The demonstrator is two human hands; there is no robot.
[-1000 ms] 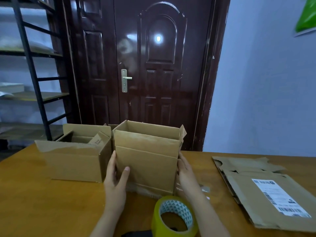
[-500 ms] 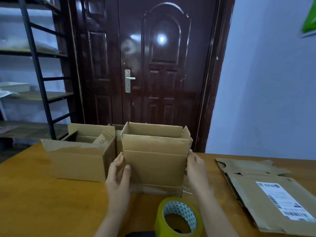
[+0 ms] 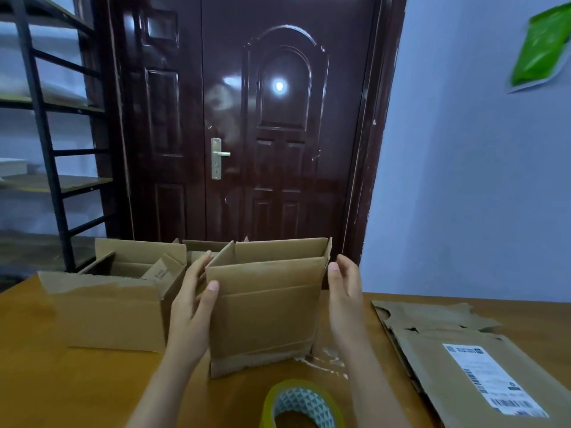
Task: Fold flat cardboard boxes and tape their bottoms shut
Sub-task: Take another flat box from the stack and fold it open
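At centre frame, an upright box (image 3: 265, 307) stands on the desk (image 3: 61, 381). Left hand (image 3: 193, 307) holds its left edge with straight fingers; right hand (image 3: 346, 296) hovers open just beside its right side.

Head cam, fwd/down, near table (image 3: 92, 381).

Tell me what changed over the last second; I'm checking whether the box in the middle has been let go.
Yes, partly: the right hand, flat against the middle box earlier, has come off its side and hovers open beside it. The left hand stays on the box's left edge, thumb on the front. The box has shifted slightly. The other open box, tape roll and flattened cardboard stayed put.
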